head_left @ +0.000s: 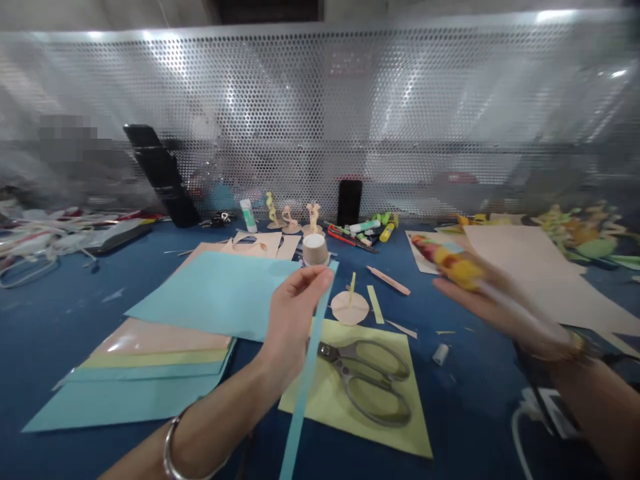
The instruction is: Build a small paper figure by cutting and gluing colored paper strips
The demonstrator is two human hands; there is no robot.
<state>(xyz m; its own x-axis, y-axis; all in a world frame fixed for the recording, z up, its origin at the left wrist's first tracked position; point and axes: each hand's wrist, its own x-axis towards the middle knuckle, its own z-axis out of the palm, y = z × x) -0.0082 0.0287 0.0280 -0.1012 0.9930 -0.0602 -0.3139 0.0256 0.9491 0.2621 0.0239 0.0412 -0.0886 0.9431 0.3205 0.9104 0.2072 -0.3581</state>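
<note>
My left hand [295,313] pinches the top end of a narrow blue paper strip [306,383], which hangs down past the scissors [373,380]. The scissors lie on a yellow-green sheet [400,437]. To the right, my right hand [487,300], blurred by motion, is closed around a yellow and red object [450,261] with a printed look. Between the hands, a round pale paper disc [350,308] has a thin yellow-green piece standing on it. A large blue sheet [210,293] reaches behind my left hand.
Stacked coloured sheets [135,397] are at the left. Behind stand a white cup [315,250], a glue stick [248,216], small paper figures [313,217] and a dark phone [349,201]. Large pale sheets [540,280] lie at the right, with a white cable [517,433] near the front.
</note>
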